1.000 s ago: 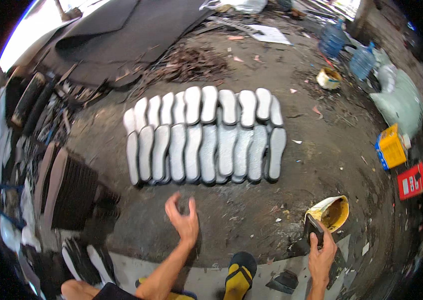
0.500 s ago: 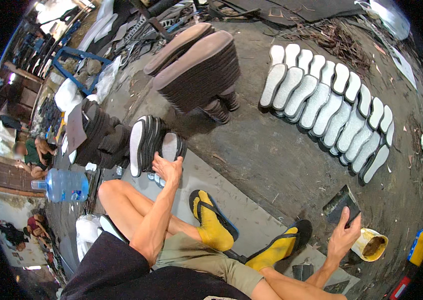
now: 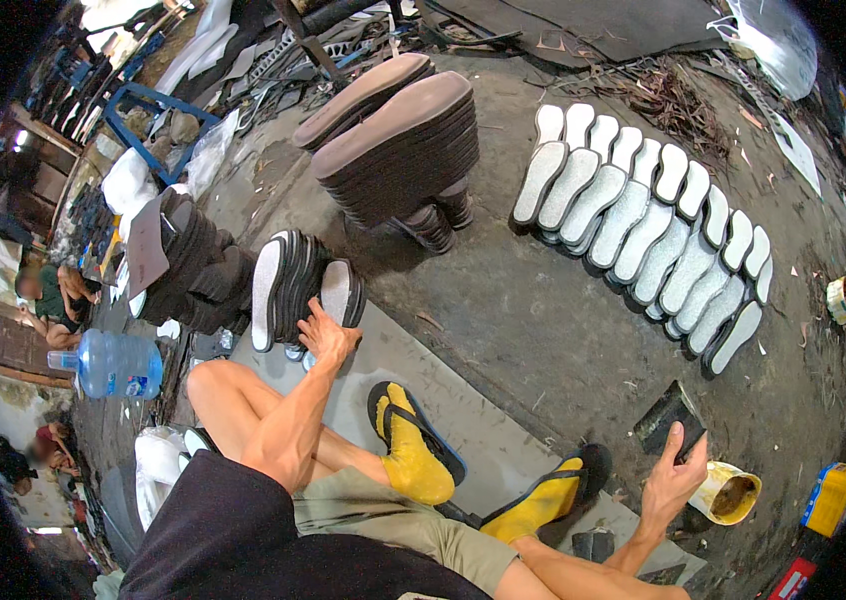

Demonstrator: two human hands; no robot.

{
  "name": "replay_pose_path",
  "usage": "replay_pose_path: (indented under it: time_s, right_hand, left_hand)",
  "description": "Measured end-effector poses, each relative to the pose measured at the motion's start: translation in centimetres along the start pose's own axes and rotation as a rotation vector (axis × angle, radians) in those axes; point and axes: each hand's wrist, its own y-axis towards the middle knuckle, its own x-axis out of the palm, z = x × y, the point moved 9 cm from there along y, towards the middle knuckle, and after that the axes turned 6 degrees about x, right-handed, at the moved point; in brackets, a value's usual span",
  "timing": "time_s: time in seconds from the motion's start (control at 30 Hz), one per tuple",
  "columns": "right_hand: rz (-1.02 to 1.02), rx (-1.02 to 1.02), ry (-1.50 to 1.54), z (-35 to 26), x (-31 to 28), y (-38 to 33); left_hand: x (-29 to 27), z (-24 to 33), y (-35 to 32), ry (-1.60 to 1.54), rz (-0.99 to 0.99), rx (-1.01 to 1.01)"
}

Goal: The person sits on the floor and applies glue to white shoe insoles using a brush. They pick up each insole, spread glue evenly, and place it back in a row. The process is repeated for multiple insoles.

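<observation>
Clamps, nearest of all, a dark flat sheet piece (image 3: 688,412) between the thumb and fingers of the right hand (image 3: 671,487), just beside a yellow-stained pot (image 3: 705,492). Looks thin, light and fairly stiff, perhaps with a little flex; may turn tacky or slippery if smeared, so best pinched by the near edge, thumb flat on one face. Farther off to the left, reaches with the left hand (image 3: 331,337) to a small stack of pale-topped soles (image 3: 337,288) near the end of the grey ground sheet (image 3: 483,425), fingers parted and apparently touching the near side; cannot tell whether closed on any sole. Likely light singly, springy like foam and hardly fragile, yet heavier and apt to slide as a stack; take hold by the side edges rather than the pale face. Just beside, a neighbouring stack (image 3: 267,300); beyond, a brown-topped pile (image 3: 398,135) and, well apart to the right, rows of white-faced soles (image 3: 541,183), possibly coated. Hidden or unclear: right fingertips behind the sheet piece, left fingertips against dark sole edges, lower soles behind the left hand, depth of the pot's contents, clutter bent and cut off toward the far rim.
</observation>
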Motion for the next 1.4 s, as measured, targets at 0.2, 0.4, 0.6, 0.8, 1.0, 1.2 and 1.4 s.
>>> replay_pose_path:
  time_s: [0.2, 0.4, 0.6, 0.8, 1.0, 1.2, 1.4]
  right_hand:
    - [0.02, 0.051, -0.048, 1.2, -0.5, 0.1]
    - [0.032, 0.016, -0.036, 1.5, -1.5, 0.4]
    - [0.172, -0.045, -0.318, 3.4, -5.8, 0.9]
    - [0.269, 0.417, -0.149, 15.7, -16.7, 3.2]
    - [0.313, 0.554, -0.602, 29.0, -21.5, 5.7]
    - [0.315, 0.559, -0.745, 36.4, -18.7, 8.1]
    - [0.631, 0.701, 0.125, 38.0, -26.3, 3.3]
  left_hand:
    - [2.4, -2.2, -0.5, -0.125, -0.105, -0.107]
    - [2.2, 0.6, -1.1, -0.193, -0.172, 0.173]
    - [0.7, 13.3, -7.7, -0.182, -0.155, 0.806]
    - [2.1, 23.8, -6.7, -0.217, -0.03, 0.982]
    - [2.6, 26.0, -3.6, -0.109, -0.075, 0.836]
    - [2.2, 29.7, -11.5, -0.324, -0.126, 0.792]
    - [6.1, 36.4, -27.4, -0.592, -0.43, 1.169]
